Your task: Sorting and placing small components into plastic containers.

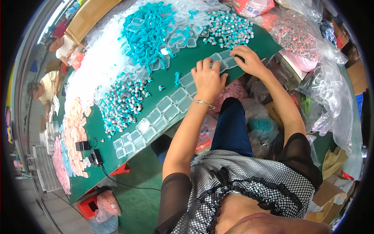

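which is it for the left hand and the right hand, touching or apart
Apart. The head view shows the left hand and right hand with a gap between them, where clear plastic boxes show.

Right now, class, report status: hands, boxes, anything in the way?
Left hand, right hand at boxes; grip unclear. Boxes lined along edge of table. Teal piece beside them, apparently not blocking.

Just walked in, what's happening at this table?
A person's left hand and right hand are at the right-hand part of a lineup of clear, squarish plastic boxes along the near edge of a green table. Whether either grips one isn't clear. Beyond lie a heap of teal cords and two heaps of small grey-and-teal pieces, one left, one right.
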A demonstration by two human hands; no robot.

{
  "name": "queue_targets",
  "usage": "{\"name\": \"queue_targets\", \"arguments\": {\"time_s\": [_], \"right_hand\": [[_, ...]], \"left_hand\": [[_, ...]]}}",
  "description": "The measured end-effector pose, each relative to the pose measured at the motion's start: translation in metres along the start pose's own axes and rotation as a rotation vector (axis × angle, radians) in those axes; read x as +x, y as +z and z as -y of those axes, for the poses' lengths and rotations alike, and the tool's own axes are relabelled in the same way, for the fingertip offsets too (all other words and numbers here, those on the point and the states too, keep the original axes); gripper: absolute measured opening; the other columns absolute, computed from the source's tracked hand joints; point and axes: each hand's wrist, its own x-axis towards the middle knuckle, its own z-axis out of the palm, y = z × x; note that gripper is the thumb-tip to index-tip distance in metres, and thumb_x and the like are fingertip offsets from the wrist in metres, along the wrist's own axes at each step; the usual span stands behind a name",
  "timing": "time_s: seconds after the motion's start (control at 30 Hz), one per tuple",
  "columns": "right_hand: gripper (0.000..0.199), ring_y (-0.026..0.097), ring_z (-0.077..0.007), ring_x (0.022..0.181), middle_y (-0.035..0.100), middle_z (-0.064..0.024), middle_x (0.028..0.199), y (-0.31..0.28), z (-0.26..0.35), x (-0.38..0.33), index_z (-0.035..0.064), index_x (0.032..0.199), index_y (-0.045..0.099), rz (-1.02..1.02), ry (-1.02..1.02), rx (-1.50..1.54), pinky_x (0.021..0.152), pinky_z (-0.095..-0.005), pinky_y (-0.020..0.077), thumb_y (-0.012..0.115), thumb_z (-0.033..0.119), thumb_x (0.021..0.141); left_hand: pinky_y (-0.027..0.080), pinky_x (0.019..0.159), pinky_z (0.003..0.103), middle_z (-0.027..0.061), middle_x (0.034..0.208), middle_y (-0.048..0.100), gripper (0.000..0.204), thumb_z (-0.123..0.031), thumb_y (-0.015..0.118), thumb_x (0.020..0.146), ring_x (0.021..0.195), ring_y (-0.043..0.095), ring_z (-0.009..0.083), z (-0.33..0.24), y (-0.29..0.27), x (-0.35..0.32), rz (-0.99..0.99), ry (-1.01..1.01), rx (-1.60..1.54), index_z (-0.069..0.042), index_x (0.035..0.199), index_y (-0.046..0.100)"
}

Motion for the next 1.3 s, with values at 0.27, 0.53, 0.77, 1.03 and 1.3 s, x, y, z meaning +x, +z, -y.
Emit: {"name": "queue_targets", "arguments": {"time_s": [0.27,0.53,0.77,1.03,1.3], "right_hand": [[0.022,0.057,-0.0276,0.098,0.059,-0.0070,0.099,0.071,0.020,0.093,0.0101,0.099,0.067,0.015,-0.131,-0.262,0.083,-0.0396,0.0465,0.068,0.009,0.077],[0.016,0.058,-0.0234,0.097,0.062,-0.0043,0.097,0.086,0.006,0.116,0.0069,0.090,0.062,0.141,-0.216,-0.142,0.084,-0.0359,0.0459,0.068,0.008,0.076],[0.010,0.055,-0.0091,0.087,0.058,0.0012,0.088,0.039,0.017,0.099,0.0045,0.091,0.059,0.339,0.298,0.844,0.079,-0.0251,0.0442,0.063,0.012,0.086],[0.010,0.060,-0.0187,0.081,0.061,-0.0061,0.085,-0.047,0.011,0.018,0.0041,0.089,0.059,-0.010,-0.023,0.136,0.073,-0.0302,0.0459,0.063,0.006,0.080],[0.013,0.056,-0.0259,0.094,0.059,-0.0066,0.090,-0.062,0.014,-0.046,0.0074,0.090,0.060,0.023,-0.052,-0.267,0.084,-0.0378,0.0401,0.063,0.008,0.077]], "left_hand": [[0.033,0.095,0.060,0.0138,0.127,0.051,0.056,-0.040,0.073,0.074,0.119,0.046,0.0322,0.008,-0.001,-0.013,0.084,-0.077,0.114,-0.014,0.121,0.057],[0.032,0.097,0.058,0.0121,0.126,0.052,0.049,-0.035,0.072,0.075,0.121,0.045,0.0324,0.021,-0.017,-0.028,0.028,-0.082,0.087,-0.013,0.117,0.059],[0.033,0.096,0.057,0.0126,0.123,0.055,0.045,-0.032,0.072,0.076,0.120,0.046,0.0316,0.013,-0.008,-0.020,0.029,-0.053,-0.005,-0.012,0.114,0.061],[0.035,0.094,0.060,0.0132,0.129,0.053,0.056,-0.037,0.075,0.073,0.121,0.047,0.0315,0.000,0.014,0.006,0.045,-0.014,0.003,-0.013,0.121,0.058],[0.034,0.094,0.066,0.0120,0.130,0.053,0.056,-0.048,0.068,0.077,0.120,0.048,0.0339,0.002,0.038,0.020,0.195,-0.022,0.113,-0.017,0.123,0.058]]}}
